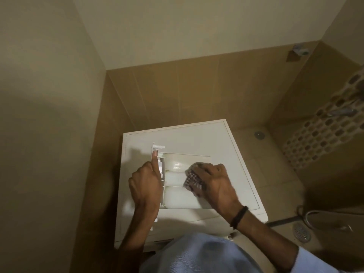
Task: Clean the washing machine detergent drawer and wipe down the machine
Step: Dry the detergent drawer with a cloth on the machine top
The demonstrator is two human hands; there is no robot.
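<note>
we're looking straight down at the white washing machine (226,146), tucked into a corner of tan tiled walls, and the detergent drawer (177,201) is out of its slot. it lies flat on the machine's top panel, towards the left and front, with its white compartments facing up.

the left hand (145,186) is on the drawer's left wall. the index finger (155,158) runs straight along that edge towards the far end, and the other fingers are curled in, gripping the side of the drawer.

over on the other side, the right hand (214,182) is closed around a bunched checked cloth (194,180). it presses the cloth down into the drawer's middle compartment, close to the right wall. the cloth pokes out from under the fingers towards the drawer's centre. there's a dark band (239,216) around that wrist.

at the bottom of the view is the person's light blue shirt (197,253), right up against the front of the machine.

now the surroundings. to the right the tiled floor drops away, with a round metal drain cover (301,232) near the front and a smaller round fitting (259,134) further back. a white perforated panel (325,134) leans along the right-hand wall, and a small tap (299,50) sits high on the tiles above it. a metal ring (315,219) shows near the right edge, but it's too dim to say what it belongs to.
</note>
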